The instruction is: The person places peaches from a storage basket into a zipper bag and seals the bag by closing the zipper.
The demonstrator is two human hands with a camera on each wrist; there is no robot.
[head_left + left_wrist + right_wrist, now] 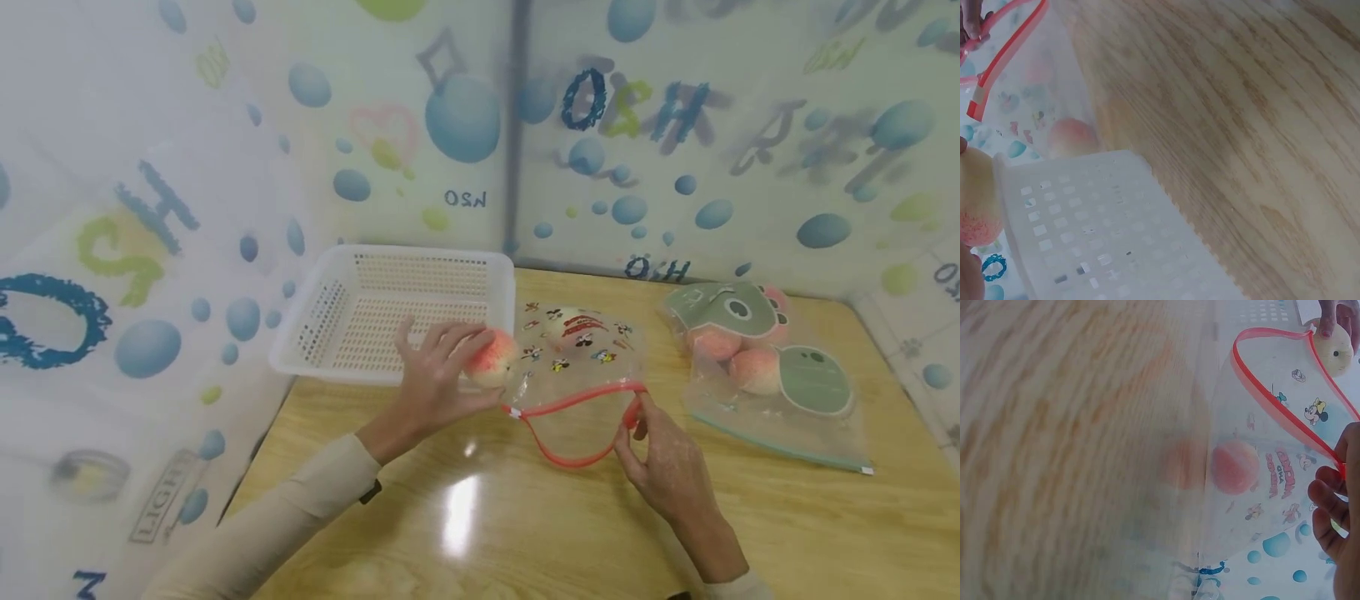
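Observation:
My left hand (435,375) grips a pink and cream peach (493,358) at the near right corner of a white perforated basket (300,354). Just right of it lies a clear zip bag (543,387) printed with small cartoon figures. Its red-edged mouth gapes toward me, a white slider at the left end. My right hand (667,467) pinches the right end of that red edge between thumb and fingers. One peach (1235,467) is inside the bag, as the right wrist view shows. In the left wrist view, the held peach (979,200) is beside the basket's rim.
To the right, another clear bag (780,429) with a teal zip edge and green frog print holds several peaches (753,371). Patterned sheeting (465,200) rises behind and left of the wooden table (540,542). The basket shows a bare slotted floor.

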